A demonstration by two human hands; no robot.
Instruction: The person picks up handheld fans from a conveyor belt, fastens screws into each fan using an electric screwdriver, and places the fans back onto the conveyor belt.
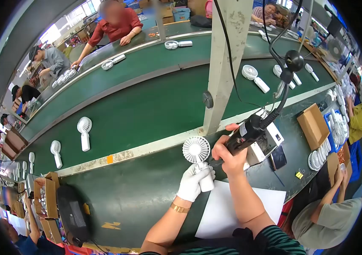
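Note:
A white handheld fan [196,149] is gripped by its handle in my left hand [191,183], which wears a white glove. The fan's round grille points up and its handle slants down toward me. My bare right hand [230,156] is wrapped round a black electric screwdriver [245,135] with a cable at its top end. The tool's tip reaches down to the fan's neck beside my left fingers; whether it touches a screw is too small to tell. Under my forearms lies a white sheet [219,212] on the dark green bench [142,191].
A green conveyor belt [147,114] carries several white fans, one being a fan [84,132] at left. A metal post [223,76] rises ahead. Right of me are a phone [278,158], yellow clip [300,174] and cardboard box [313,127]. A black oval object [72,212] stands left. Co-workers sit around.

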